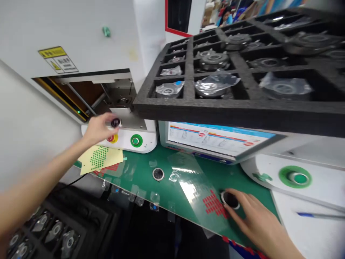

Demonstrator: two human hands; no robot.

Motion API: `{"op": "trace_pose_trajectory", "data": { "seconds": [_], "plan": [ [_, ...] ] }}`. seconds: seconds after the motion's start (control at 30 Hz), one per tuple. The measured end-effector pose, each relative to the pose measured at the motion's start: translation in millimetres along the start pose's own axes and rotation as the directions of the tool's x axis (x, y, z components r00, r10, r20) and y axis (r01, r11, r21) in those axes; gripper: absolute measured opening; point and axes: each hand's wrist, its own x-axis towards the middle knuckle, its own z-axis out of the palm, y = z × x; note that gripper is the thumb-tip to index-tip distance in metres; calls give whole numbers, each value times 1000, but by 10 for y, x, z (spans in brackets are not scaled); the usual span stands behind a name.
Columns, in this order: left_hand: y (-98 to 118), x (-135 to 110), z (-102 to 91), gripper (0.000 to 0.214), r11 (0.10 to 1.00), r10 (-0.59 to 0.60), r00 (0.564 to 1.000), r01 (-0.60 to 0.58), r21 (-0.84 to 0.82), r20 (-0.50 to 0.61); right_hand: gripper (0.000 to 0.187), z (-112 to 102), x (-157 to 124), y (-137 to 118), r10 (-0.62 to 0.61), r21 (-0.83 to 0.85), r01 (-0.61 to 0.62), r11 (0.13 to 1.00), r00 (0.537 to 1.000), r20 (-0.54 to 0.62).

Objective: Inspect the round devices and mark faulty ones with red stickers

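Observation:
My left hand point(101, 126) pinches a small dark round watch case point(115, 123) at the front of the white machine's opening point(121, 97), above its red button. On the right of the green mat, my right hand point(249, 212) has its thumb and fingers around another round watch case point(230, 200), dark-faced with a silvery rim. It is beside the red stickers point(214, 204) on a clear sheet. Between the hands, a third watch case point(158, 174) lies face up on the mat point(142, 162).
A black foam tray point(194, 104) of watch cases, some under clear film, juts out above a monitor point(210, 138). Green buttons point(136, 140) sit on the machine fronts. Yellow sheets with green dots point(99, 158) lie at left. Another foam tray point(81, 230) stands lower left; a pen point(320, 216) lies right.

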Motion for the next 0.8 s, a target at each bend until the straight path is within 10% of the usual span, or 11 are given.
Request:
{"op": "trace_pose_trajectory", "data": {
  "seconds": [0.33,0.63,0.8],
  "plan": [
    [-451,1423,318,26,1000,-26,997,26,9,76,33,-92,116,-31,-184,-146,181,973,983,-6],
    [-474,1757,410,33,1000,0,975,-1,3,223,33,-19,5,111,-203,-139,207,968,978,41],
    [-441,1806,401,34,995,-72,994,77,-69,79,36,-58,107,12,-190,-127,184,975,981,-42]
  ]
}}
